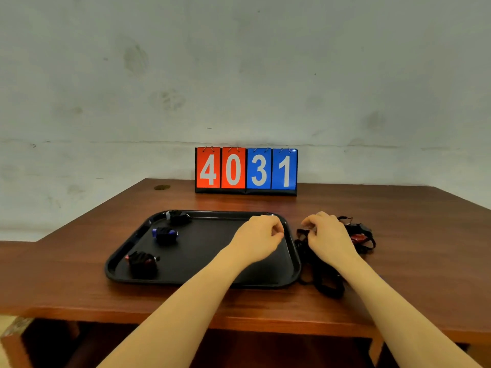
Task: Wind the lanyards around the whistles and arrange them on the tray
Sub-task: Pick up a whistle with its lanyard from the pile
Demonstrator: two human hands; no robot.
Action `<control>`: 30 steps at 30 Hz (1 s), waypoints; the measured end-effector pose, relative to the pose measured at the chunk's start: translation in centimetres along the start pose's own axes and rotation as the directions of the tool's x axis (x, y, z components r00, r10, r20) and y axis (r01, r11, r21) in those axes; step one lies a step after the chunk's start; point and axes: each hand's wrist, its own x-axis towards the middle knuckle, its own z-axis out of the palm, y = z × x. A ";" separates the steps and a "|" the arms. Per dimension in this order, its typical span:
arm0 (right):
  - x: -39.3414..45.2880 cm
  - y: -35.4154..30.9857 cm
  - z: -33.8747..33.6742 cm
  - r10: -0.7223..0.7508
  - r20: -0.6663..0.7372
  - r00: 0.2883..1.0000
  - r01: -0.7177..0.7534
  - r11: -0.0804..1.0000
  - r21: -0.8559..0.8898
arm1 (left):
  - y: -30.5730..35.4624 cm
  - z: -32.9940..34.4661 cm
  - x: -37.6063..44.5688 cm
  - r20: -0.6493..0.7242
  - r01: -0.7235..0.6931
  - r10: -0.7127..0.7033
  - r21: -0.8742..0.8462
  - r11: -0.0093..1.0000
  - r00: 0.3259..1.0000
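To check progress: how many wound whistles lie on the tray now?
3, all at the tray's left side: one in the far corner, a blue one in the middle, a red one nearest. The hands hide part of the right side.

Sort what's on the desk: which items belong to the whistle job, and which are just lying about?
Job:
black plastic tray
three wound whistle bundles: black, blue, red
tangled pile of loose black lanyards with a red whistle

Lying about:
red-and-blue flip scoreboard
brown wooden desk

Black plastic tray [292, 264] on brown wooden counter [79, 274] holds 3 wound whistles [164, 234]. Both hands, left hand [261, 232] & right hand [328, 235], hover w/ curled fingers near tangled black lanyards [322, 277].
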 end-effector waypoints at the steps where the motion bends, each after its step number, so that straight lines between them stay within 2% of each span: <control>1: 0.3 0.4 0.0 0.014 0.038 0.999 -0.012 0.999 -0.050 | 0.3 0.6 0.6 0.005 -0.006 0.006 0.003 1.000 1.000; 5: 0.8 1.0 0.6 0.053 0.082 0.995 -0.038 0.983 -0.177 | 0.6 2.4 2.1 0.029 -0.008 0.006 0.044 0.999 1.000; 8: 0.9 1.2 0.9 0.039 0.048 0.998 -0.032 0.989 -0.141 | 0.7 3.5 2.9 0.057 -0.004 -0.001 0.089 0.996 0.998; 11: 1.1 1.4 0.8 0.008 0.005 1.000 -0.008 1.000 -0.020 | 0.8 4.0 3.3 0.058 0.007 -0.012 0.099 0.995 0.998; 13: 1.1 1.2 0.4 -0.011 -0.030 0.999 0.014 0.993 0.120 | 0.7 4.0 3.4 0.048 0.014 -0.018 0.074 0.997 0.999; 19: 1.0 0.1 -0.5 0.021 -0.141 0.990 0.048 0.884 0.465 | 0.5 3.4 2.8 -0.046 0.038 -0.041 -0.072 0.997 0.998; 22: 0.8 -0.6 -1.4 0.046 -0.163 0.986 0.075 0.742 0.666 | 0.4 2.6 2.6 -0.078 0.026 -0.039 -0.167 0.986 0.996; 25: 0.7 -1.5 -2.7 0.055 -0.152 0.987 0.108 0.475 0.873 | 0.8 2.2 2.4 -0.052 -0.011 -0.003 -0.257 0.966 0.999; 28: 0.3 -1.8 -3.7 0.035 -0.114 0.993 0.102 0.254 0.962 | 1.7 2.2 2.2 -0.044 -0.042 0.028 -0.360 0.932 0.999; 30: -0.1 -1.9 -4.1 0.022 -0.115 0.993 0.111 0.152 0.982 | 2.4 2.3 2.2 -0.032 -0.051 0.042 -0.401 0.915 0.999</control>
